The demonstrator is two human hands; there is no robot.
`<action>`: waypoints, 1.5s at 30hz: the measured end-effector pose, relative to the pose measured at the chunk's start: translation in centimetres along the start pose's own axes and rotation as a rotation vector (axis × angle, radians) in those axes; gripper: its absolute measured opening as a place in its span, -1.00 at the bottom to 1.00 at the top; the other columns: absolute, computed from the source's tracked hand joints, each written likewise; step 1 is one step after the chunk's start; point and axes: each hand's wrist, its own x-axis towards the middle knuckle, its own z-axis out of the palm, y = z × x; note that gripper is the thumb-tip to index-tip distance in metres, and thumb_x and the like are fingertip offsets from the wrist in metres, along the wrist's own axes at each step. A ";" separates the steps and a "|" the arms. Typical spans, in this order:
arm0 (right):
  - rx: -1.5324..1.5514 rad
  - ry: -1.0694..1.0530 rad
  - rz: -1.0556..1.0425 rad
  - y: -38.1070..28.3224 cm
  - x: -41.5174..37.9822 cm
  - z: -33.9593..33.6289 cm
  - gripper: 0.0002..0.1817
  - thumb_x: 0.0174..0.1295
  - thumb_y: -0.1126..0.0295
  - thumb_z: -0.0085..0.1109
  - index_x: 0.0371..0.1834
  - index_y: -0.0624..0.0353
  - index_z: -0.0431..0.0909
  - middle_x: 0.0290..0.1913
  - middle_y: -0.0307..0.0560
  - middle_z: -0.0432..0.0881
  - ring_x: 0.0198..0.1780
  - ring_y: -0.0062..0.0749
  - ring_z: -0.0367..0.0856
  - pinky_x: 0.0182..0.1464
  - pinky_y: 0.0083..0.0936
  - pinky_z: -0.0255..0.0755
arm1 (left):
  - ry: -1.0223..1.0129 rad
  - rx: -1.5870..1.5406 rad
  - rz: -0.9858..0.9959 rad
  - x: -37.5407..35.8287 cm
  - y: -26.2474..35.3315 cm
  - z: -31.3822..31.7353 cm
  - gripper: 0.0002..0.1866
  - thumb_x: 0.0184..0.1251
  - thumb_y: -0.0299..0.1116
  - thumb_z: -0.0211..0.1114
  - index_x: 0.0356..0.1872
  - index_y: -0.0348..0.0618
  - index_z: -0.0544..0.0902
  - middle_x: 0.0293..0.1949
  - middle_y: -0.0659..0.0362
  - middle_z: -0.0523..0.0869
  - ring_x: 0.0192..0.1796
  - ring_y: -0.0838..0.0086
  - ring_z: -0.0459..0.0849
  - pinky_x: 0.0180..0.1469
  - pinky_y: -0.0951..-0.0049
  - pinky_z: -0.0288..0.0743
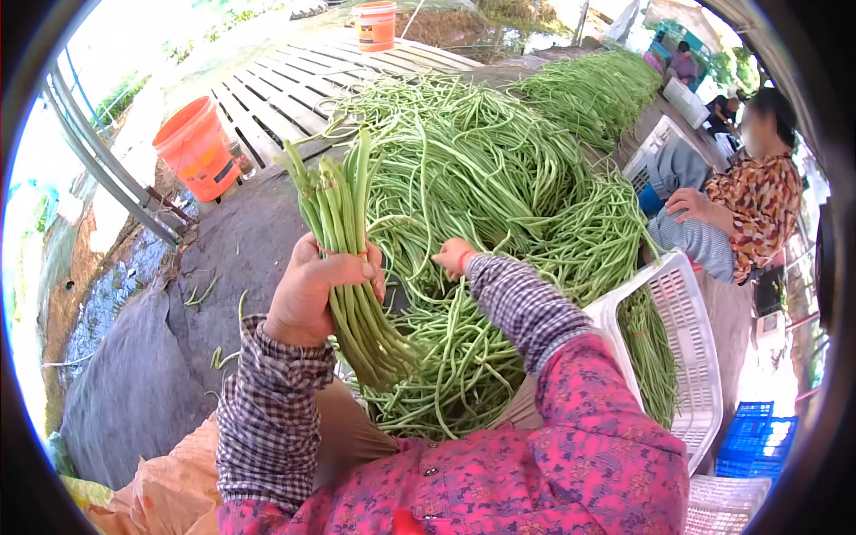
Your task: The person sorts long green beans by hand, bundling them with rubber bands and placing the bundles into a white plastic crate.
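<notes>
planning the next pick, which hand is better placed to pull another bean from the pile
Likely the right hand: it is already at the pile, while the left hand holds a bundle.

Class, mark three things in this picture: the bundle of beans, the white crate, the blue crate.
Bundle of beans (342, 214): head view, upper stalks.
White crate (698, 352): head view, side wall.
Blue crate (758, 443): head view, side.

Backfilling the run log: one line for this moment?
left hand: gripping long-bean bundle | right hand: at long-bean pile | white crate: holds beans
</notes>
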 end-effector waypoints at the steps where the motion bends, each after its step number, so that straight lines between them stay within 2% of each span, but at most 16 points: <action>1: -0.092 0.078 0.000 0.1 1.4 1.6 -0.44 0.21 0.00 0.15 -0.18 0.43 0.55 -0.43 0.12 0.67 -0.53 -0.29 0.66 -0.48 -0.44 0.56 | 0.021 0.019 -0.015 0.1 0.0 0.3 -0.64 -0.13 -0.49 0.23 -0.19 -0.22 0.45 -0.48 0.11 0.52 -0.44 0.34 0.59 -0.35 0.33 0.52; 7: -0.053 0.255 0.113 2.1 9.3 6.5 -0.47 0.15 0.00 0.20 -0.40 0.41 0.59 -0.58 0.06 0.65 -0.63 -0.35 0.61 -0.52 -0.44 0.51 | 0.046 0.050 -0.102 0.9 -0.4 0.3 -0.68 -0.14 -0.48 0.30 -0.27 -0.29 0.51 -0.44 0.04 0.61 -0.46 0.34 0.62 -0.36 0.37 0.53; 13: -0.064 -0.049 0.120 -3.5 7.1 -0.4 -0.74 0.09 0.39 0.08 -0.42 0.45 0.61 -0.54 0.04 0.67 -0.61 -0.35 0.62 -0.54 -0.40 0.54 | 0.119 -0.008 -0.026 2.5 -0.7 -1.3 -0.66 -0.07 -0.44 0.39 -0.21 -0.30 0.56 -0.34 0.13 0.62 -0.26 0.45 0.61 -0.19 0.51 0.46; 15: -0.450 -0.092 -0.046 -7.4 6.3 -5.9 -0.73 0.15 0.33 0.10 -0.38 0.38 0.61 -0.51 0.05 0.68 -0.58 -0.35 0.64 -0.46 -0.46 0.56 | 0.123 -0.031 -0.062 3.0 -0.9 -1.8 -0.64 -0.05 -0.46 0.38 -0.17 -0.29 0.55 -0.32 0.16 0.61 -0.27 0.46 0.60 -0.21 0.51 0.47; 16: -0.406 0.081 -0.124 -9.6 5.8 -9.0 -0.74 0.21 0.32 0.09 -0.40 0.32 0.62 -0.57 0.05 0.65 -0.58 -0.33 0.63 -0.39 -0.48 0.56 | 0.120 -0.037 -0.077 3.2 -0.9 -2.0 -0.63 -0.05 -0.47 0.37 -0.14 -0.29 0.55 -0.31 0.17 0.61 -0.28 0.47 0.60 -0.22 0.51 0.47; 17: -0.015 0.239 -0.144 -11.0 6.4 -12.4 -0.53 0.15 0.32 0.22 0.05 0.44 0.46 -0.01 0.19 0.60 -0.13 -0.19 0.66 -0.05 -0.40 0.55 | 0.099 -0.043 -0.098 3.5 -1.0 -2.1 -0.62 0.00 -0.49 0.36 -0.10 -0.29 0.52 -0.31 0.18 0.61 -0.29 0.49 0.60 -0.23 0.49 0.49; 18: 0.606 0.267 -0.340 -12.8 4.7 -15.5 -0.42 0.20 0.28 0.23 0.18 0.45 0.33 0.11 0.25 0.51 0.03 -0.16 0.59 0.11 -0.42 0.47 | 0.090 -0.050 -0.076 3.7 -1.0 -2.0 -0.63 0.02 -0.49 0.35 -0.10 -0.28 0.52 -0.32 0.19 0.61 -0.30 0.49 0.59 -0.23 0.48 0.50; 19: 0.732 0.390 -0.489 -14.8 3.1 -17.4 -0.42 0.22 0.22 0.21 0.18 0.42 0.34 0.11 0.25 0.50 0.10 -0.19 0.54 0.16 -0.42 0.43 | 0.077 -0.059 -0.058 3.9 -1.1 -1.7 -0.64 0.03 -0.49 0.34 -0.09 -0.28 0.52 -0.32 0.19 0.61 -0.30 0.49 0.59 -0.23 0.48 0.50; 23: 0.182 0.562 -0.781 -15.2 -1.4 -17.4 -0.39 0.27 0.02 0.12 0.20 0.30 0.39 0.11 0.17 0.52 0.15 -0.29 0.49 0.20 -0.36 0.37 | 0.027 -0.119 0.030 4.3 -1.7 -1.0 -0.69 0.09 -0.49 0.31 -0.11 -0.27 0.51 -0.31 0.17 0.61 -0.30 0.48 0.60 -0.21 0.48 0.53; 24: 0.358 0.077 -0.763 -15.2 -5.4 -15.9 -0.37 0.25 -0.06 0.08 0.19 0.23 0.43 0.11 0.02 0.54 0.14 -0.35 0.48 0.18 -0.33 0.35 | 0.026 -0.132 0.061 4.2 -1.7 -0.8 -0.70 0.09 -0.49 0.30 -0.12 -0.26 0.50 -0.31 0.17 0.61 -0.30 0.48 0.60 -0.22 0.48 0.53; 26: 0.298 -0.399 -0.730 -13.5 -9.5 -12.1 -0.50 0.26 0.08 0.08 0.14 0.22 0.47 0.06 -0.17 0.57 0.03 -0.46 0.51 0.13 -0.43 0.36 | 0.012 -0.144 0.132 3.9 -1.8 -0.1 -0.75 0.12 -0.47 0.27 -0.16 -0.26 0.51 -0.31 0.16 0.61 -0.30 0.46 0.60 -0.22 0.46 0.53; 29: 0.492 -0.815 -0.813 -10.7 -15.5 -5.8 -0.37 0.16 0.07 0.29 0.17 0.27 0.41 0.08 -0.16 0.51 0.14 -0.48 0.41 0.27 -0.47 0.21 | -0.074 -0.088 0.193 3.7 -2.1 1.1 -0.77 0.13 -0.44 0.23 -0.18 -0.27 0.51 -0.31 0.14 0.60 -0.29 0.42 0.59 -0.21 0.44 0.51; 33: 0.768 -0.357 -0.997 -10.6 -21.7 -2.7 -0.30 0.10 0.17 0.38 0.22 0.33 0.30 0.07 -0.13 0.51 0.08 -0.48 0.48 0.17 -0.46 0.33 | -0.105 -0.080 0.264 4.0 -2.8 2.5 -0.75 0.06 -0.46 0.20 -0.20 -0.28 0.49 -0.30 0.10 0.59 -0.17 0.36 0.56 -0.05 0.38 0.47; 39: 0.409 0.471 -1.057 -8.6 -25.4 -3.6 -0.70 0.09 0.39 0.37 -0.16 0.21 0.49 -0.19 -0.22 0.57 -0.21 -0.58 0.50 -0.14 -0.58 0.42 | -0.252 -0.090 0.410 5.0 -3.8 3.1 -0.62 -0.09 -0.48 0.21 -0.13 -0.23 0.46 -0.22 0.09 0.57 -0.02 0.30 0.49 0.19 0.27 0.33; 43: 0.528 0.415 -0.982 -8.4 -26.5 -2.8 -0.75 0.11 0.38 0.37 -0.26 0.28 0.53 -0.39 -0.21 0.59 -0.40 -0.61 0.52 -0.32 -0.66 0.43 | -0.293 0.031 0.436 5.2 -4.8 4.3 -0.66 -0.14 -0.54 0.18 -0.20 -0.32 0.55 -0.19 0.09 0.61 -0.03 0.35 0.53 0.15 0.29 0.35; 45: 0.812 0.101 -0.905 -7.9 -26.1 -3.2 -0.77 0.11 0.39 0.36 -0.28 0.27 0.53 -0.37 -0.21 0.59 -0.37 -0.63 0.53 -0.30 -0.65 0.45 | -0.282 0.068 0.409 4.8 -4.7 5.3 -0.66 -0.14 -0.53 0.22 -0.21 -0.31 0.55 -0.23 0.12 0.61 -0.06 0.36 0.55 0.09 0.30 0.40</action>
